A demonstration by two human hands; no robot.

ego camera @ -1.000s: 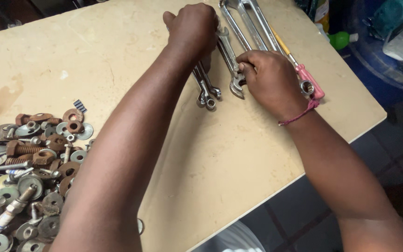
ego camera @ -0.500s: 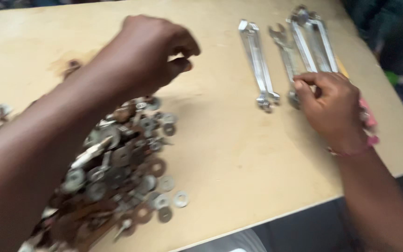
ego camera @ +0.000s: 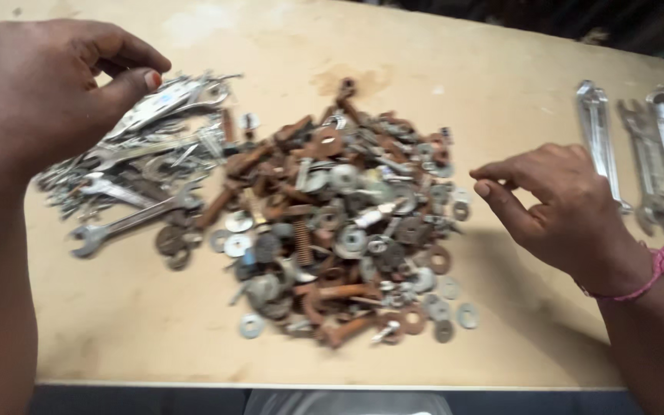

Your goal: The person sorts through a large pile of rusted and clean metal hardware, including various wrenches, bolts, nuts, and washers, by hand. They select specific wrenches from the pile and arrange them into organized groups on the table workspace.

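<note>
Wrenches (ego camera: 140,146) lie under the left hand (ego camera: 36,92), its grip loosely curled, seemingly empty; the right hand (ego camera: 566,204) hovers released beside the bolts (ego camera: 340,215).

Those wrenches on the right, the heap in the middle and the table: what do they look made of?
Wrenches: bright plated steel by their silvery shine. Heap: steel bolts, nuts and washers, many rust-brown, some grey and shiny. Table: pale beige and smooth, perhaps stone or laminate; the blur leaves it open.

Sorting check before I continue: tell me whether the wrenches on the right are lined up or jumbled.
Lined up. The wrenches on the right lie side by side on the table, roughly parallel, apart from the mixed pile.
</note>
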